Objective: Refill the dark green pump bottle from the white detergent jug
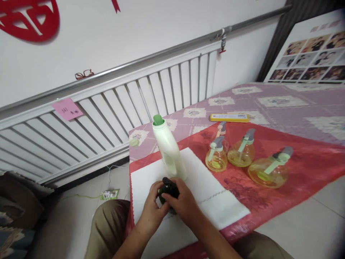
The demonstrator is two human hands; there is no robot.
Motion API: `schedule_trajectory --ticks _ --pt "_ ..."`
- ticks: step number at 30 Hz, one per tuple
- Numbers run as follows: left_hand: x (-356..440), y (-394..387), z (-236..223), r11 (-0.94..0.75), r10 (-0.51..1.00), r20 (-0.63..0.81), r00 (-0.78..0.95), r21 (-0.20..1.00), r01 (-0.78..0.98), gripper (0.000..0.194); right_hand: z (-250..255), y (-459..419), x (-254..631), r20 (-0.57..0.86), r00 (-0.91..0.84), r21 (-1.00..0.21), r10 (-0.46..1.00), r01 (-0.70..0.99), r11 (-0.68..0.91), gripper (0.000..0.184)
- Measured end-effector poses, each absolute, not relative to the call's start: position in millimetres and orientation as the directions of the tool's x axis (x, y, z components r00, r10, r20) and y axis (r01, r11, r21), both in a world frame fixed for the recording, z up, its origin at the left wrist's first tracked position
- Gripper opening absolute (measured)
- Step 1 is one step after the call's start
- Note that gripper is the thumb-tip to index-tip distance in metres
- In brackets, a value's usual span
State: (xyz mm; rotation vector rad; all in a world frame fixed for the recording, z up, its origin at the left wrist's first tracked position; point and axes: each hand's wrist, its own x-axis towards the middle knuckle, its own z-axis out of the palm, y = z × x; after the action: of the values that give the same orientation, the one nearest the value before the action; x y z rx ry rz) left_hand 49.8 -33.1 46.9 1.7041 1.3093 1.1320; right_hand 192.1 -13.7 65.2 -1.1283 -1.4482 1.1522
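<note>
Both my hands meet over a white cloth [205,187] at the near edge of the bed. My left hand [151,207] and my right hand [183,203] are wrapped round a small dark green spray bottle [167,190], its black nozzle poking up between the fingers. Just behind them stands a tall white detergent bottle [169,149] with an open green spout, tilted slightly. Three yellow-green spray bottles [216,157] [242,150] [269,169] with grey triggers sit to the right on the red plastic sheet [309,162].
A yellow flat case [229,117] lies further back on the purple bedspread [296,108]. A white radiator [107,111] with a pink note [67,109] runs along the wall at left. Glasses [84,74] rest on the pipe. My knees show below, over the tiled floor.
</note>
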Motion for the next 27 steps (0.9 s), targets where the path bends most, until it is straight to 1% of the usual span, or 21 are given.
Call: schedule_trajectory --ticks 4,9,12,15,21,27 --pt "49.6 -32.6 45.5 -0.264 0.964 0.24 0.111 0.895 0.36 0.052 65.2 -13.5 194.8 0.149 -0.155 -0.981 0.977 0.1 0.165 0.037" --pt "49.5 -32.2 44.3 -0.256 0.967 0.233 0.108 0.903 0.345 0.051 73.8 -12.8 210.9 0.224 -0.312 -0.968 0.923 0.042 0.249 0.042" --pt "49.4 -32.3 45.4 -0.24 0.97 0.216 0.106 0.91 0.339 0.051 74.5 -11.8 216.3 0.244 -0.351 -0.961 0.904 0.039 0.275 0.04" --pt "48.9 -32.4 45.5 -0.238 0.971 0.214 0.109 0.913 0.331 0.054 70.4 -10.8 214.6 0.269 -0.343 -0.951 0.9 0.052 0.304 0.035" --pt "48.1 -31.7 44.1 -0.233 0.972 0.204 0.118 0.906 0.355 0.057 62.8 -9.7 206.6 0.355 -0.287 -0.921 0.89 0.053 0.385 0.038" --pt "48.8 -32.2 43.9 -0.212 0.977 0.185 0.108 0.906 0.367 0.057 64.8 -9.2 204.2 0.336 -0.298 -0.929 0.893 0.051 0.367 0.041"
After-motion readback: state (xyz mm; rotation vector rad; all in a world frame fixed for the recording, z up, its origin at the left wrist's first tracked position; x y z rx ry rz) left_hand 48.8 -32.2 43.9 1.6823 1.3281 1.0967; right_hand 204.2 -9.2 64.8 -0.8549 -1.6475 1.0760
